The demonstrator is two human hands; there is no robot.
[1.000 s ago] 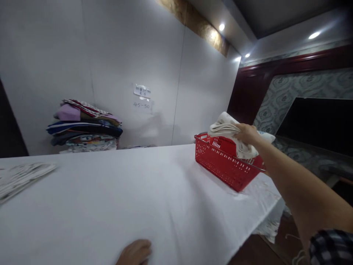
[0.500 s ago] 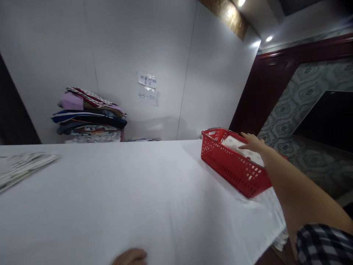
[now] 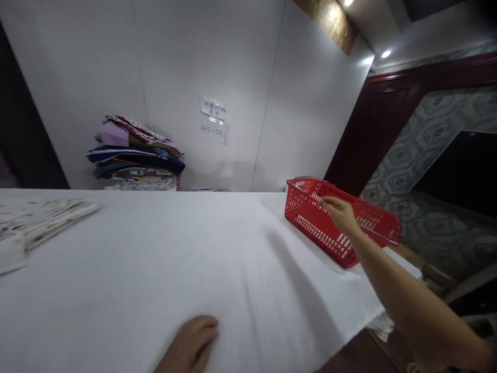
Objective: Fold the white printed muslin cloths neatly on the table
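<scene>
My right hand [image 3: 338, 211] hovers at the near rim of a red plastic shopping basket [image 3: 310, 220], fingers extended toward the left. Nothing shows in its grasp; whether the fingertips touch the rim I cannot tell. Red inner walls are visible in the basket, while my hand and forearm cover part of its near side. Low in the view, my left hand [image 3: 190, 342] rests on the white-covered table [image 3: 163, 259], its fingers loosely bent, thumb apart, and no object in it. Off to the left lies folded white fabric with dark markings [image 3: 58, 217].
A stack of folded clothes [image 3: 137, 155] stands against the grey wall behind the table. Paper notes [image 3: 213, 119] are taped to that wall. Past the basket's right end is a flat white item [image 3: 404, 261], partly behind my arm. The table's edge runs diagonally at lower right.
My right hand has moved from over the basket to its near rim. White fabric seen inside the basket earlier no longer shows there. More of my left hand is in view.
</scene>
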